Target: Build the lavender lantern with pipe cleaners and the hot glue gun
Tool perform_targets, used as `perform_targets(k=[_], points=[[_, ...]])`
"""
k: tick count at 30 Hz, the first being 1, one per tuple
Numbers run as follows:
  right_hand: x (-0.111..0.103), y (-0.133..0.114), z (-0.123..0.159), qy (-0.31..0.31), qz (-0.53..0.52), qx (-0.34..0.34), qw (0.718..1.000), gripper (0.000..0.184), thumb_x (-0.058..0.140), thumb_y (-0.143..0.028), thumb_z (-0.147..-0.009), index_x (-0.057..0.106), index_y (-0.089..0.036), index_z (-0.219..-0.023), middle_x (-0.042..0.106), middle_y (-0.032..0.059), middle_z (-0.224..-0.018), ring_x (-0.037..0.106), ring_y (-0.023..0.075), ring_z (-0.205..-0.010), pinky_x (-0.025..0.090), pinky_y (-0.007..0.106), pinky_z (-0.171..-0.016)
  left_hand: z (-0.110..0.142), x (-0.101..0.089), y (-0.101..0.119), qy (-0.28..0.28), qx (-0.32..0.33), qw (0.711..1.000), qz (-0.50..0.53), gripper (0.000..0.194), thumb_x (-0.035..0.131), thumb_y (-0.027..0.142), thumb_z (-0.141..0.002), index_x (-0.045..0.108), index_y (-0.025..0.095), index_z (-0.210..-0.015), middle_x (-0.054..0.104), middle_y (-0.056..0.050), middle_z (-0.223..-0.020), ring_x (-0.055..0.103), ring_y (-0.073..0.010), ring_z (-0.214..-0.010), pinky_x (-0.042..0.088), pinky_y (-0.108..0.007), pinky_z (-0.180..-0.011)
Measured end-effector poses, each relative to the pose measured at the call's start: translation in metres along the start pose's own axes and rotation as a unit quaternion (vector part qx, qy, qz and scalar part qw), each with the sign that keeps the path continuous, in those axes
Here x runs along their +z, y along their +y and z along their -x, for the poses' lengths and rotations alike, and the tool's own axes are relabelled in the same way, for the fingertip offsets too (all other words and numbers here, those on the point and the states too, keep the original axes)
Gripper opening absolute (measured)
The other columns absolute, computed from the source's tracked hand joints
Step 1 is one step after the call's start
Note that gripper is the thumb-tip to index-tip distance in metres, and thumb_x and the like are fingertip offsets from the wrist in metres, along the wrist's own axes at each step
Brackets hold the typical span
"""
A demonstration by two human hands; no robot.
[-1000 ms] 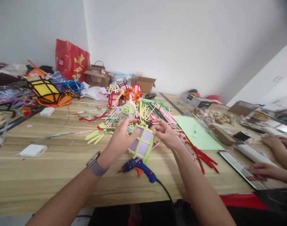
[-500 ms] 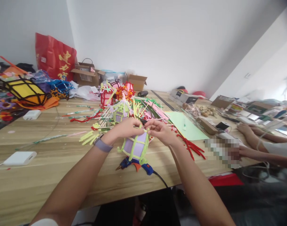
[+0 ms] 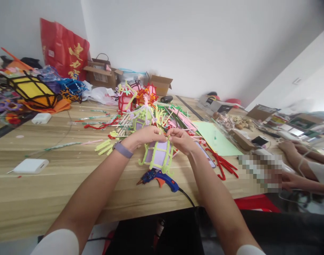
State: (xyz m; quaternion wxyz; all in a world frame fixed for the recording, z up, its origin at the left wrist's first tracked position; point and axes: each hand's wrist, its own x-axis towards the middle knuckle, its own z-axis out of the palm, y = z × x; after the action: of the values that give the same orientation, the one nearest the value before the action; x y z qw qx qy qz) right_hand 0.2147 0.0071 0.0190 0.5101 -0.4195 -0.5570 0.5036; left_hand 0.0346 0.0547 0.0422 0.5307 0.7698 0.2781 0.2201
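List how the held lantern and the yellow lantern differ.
The held lantern has lilac panels and a light-green frame; the yellow lantern has yellow panels and a dark frame. The left hand and right hand hold the held lantern; the yellow lantern lies tilted, untouched. Both have framed, coloured panels.

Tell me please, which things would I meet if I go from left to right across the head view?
Yellow lantern with black frame → crumpled white bag → lilac lantern with light green edging → red fuzzy sticks → another person's hand.
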Motion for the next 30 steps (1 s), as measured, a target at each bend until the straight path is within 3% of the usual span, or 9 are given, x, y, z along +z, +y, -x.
perform_targets(k=[4,12,22,30], points=[[0.000,-0.002,-0.006,-0.008,0.006,0.005,1.000,0.024,0.085,-0.031,-0.055,0.069,-0.020,-0.070,0.062,-0.0045,-0.062,0.052,0.0095,-0.054,0.039,0.023,-0.054,0.000,-0.004,0.004,0.037,-0.057,0.998,0.006,0.025,0.063,0.032,-0.065,0.047,0.019,-0.050,0.030,0.008,-0.042,0.022,-0.0063,-0.039,0.015,-0.024,-0.041],[-0.001,0.008,-0.025,-0.029,-0.004,0.014,0.999,0.026,0.086,-0.033,-0.055,0.071,-0.020,-0.073,0.065,-0.0033,-0.063,0.055,0.0101,-0.056,0.041,0.024,-0.056,-0.002,-0.011,-0.004,0.073,-0.114,0.988,0.071,0.018,0.062,0.026,-0.064,0.052,0.018,-0.052,0.041,0.007,-0.044,0.027,-0.0054,-0.037,0.018,-0.023,-0.038],[-0.002,0.023,-0.035,-0.039,-0.013,0.011,0.999,0.028,0.086,-0.035,-0.057,0.071,-0.020,-0.076,0.065,-0.0042,-0.065,0.055,0.0096,-0.059,0.040,0.023,-0.059,-0.008,-0.015,-0.013,0.099,-0.118,0.986,0.058,0.018,0.063,0.026,-0.061,0.052,0.017,-0.050,0.041,0.006,-0.044,0.029,-0.0058,-0.039,0.017,-0.023,-0.040],[-0.004,0.031,-0.030,-0.034,-0.020,0.006,0.999,0.026,0.084,-0.034,-0.061,0.070,-0.021,-0.079,0.066,-0.0036,-0.069,0.056,0.0100,-0.061,0.041,0.023,-0.061,-0.005,-0.014,-0.014,0.075,-0.128,0.988,0.034,0.020,0.062,0.031,-0.064,0.052,0.017,-0.055,0.038,0.007,-0.042,0.025,-0.0045,-0.034,0.013,-0.022,-0.037]])
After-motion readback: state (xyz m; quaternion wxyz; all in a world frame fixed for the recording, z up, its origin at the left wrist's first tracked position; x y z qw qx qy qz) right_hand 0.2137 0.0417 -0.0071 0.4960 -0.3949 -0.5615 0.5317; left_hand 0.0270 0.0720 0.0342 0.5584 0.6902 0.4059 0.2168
